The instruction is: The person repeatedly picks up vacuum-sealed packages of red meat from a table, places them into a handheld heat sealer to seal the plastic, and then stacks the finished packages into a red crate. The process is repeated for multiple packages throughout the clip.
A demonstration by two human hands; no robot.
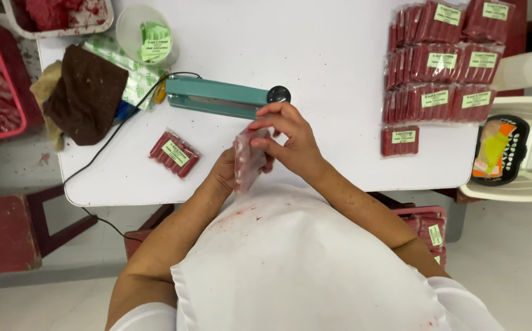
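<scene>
A clear plastic bag of red sausages (pixel 249 160) stands on edge at the near rim of the white table (pixel 333 67). My left hand (pixel 224 173) holds it from below and behind. My right hand (pixel 287 136) pinches its top edge with the fingertips. A teal heat sealer (pixel 217 96) with a black knob lies just beyond my hands. One sealed pack with a green label (pixel 174 154) lies flat to the left of my hands.
Several sealed labelled packs (pixel 440 61) lie in rows at the table's right. A brown cloth (pixel 85 92), a roll of green labels in a clear tub (pixel 148 34) and a tray of red meat (pixel 57 15) sit at the back left. A white plastic chair (pixel 523 150) stands at right.
</scene>
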